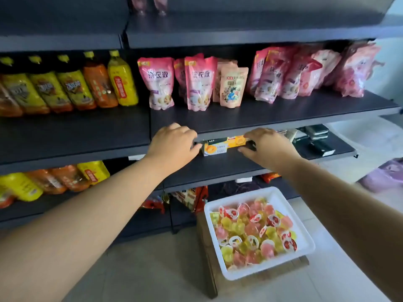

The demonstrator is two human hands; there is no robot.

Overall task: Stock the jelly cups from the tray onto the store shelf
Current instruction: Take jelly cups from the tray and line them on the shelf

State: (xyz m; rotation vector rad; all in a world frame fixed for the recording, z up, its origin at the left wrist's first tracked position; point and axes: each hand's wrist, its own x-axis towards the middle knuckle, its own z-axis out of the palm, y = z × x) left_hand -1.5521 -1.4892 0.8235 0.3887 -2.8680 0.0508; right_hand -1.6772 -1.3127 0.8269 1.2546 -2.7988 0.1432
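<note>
A white tray (283,199) low at the right holds several pink, yellow and red-lidded jelly cups (253,232). It rests on a wooden stool. Above it, on a dark shelf (218,168), lies a long yellow and dark box (224,146). My left hand (174,147) grips the box's left end and my right hand (268,148) grips its right end. Neither hand holds a jelly cup.
The shelf above carries pink pouches (159,83) and yellow and orange drink bottles (122,79). Dark packs (316,140) lie at the right of the box's shelf. More bottles (54,182) and red snack bags (196,199) fill lower shelves. A purple bundle (383,175) sits on the floor.
</note>
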